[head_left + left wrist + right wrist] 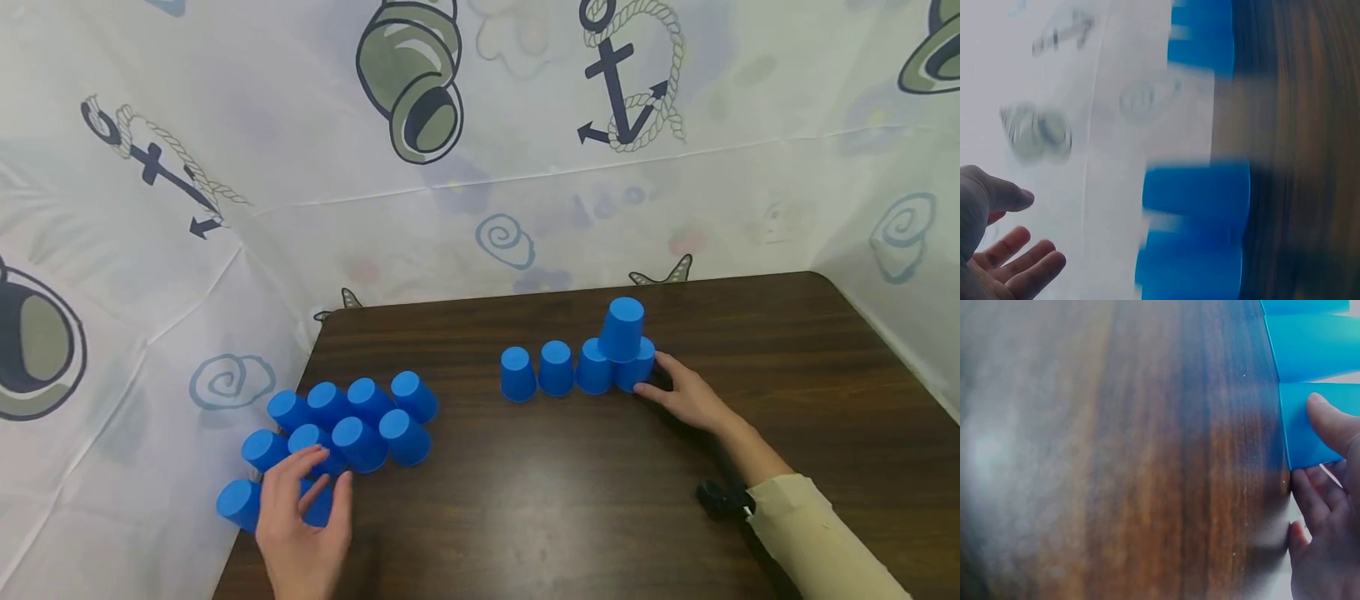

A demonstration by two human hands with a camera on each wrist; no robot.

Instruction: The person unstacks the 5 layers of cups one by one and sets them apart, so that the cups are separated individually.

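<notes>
Four upside-down blue cups stand side by side, among them the leftmost cup (518, 375); another cup (622, 329) sits across the two rightmost ones. My right hand (690, 400) is at the rightmost cup (636, 368); in the right wrist view its thumb lies on that cup (1310, 434), with the fingers of the hand (1329, 512) along its side. My left hand (303, 525) hovers over the near end of a group of upside-down cups (360, 443) at the left, partly hiding some. In the left wrist view, the hand (1007, 237) has its fingers apart, holding nothing.
The brown table (525, 500) carries both cup groups. A printed white cloth (375, 225) hangs behind it and along both sides. The left group stands near the table's left edge. A dark object (723, 500) is at my right wrist.
</notes>
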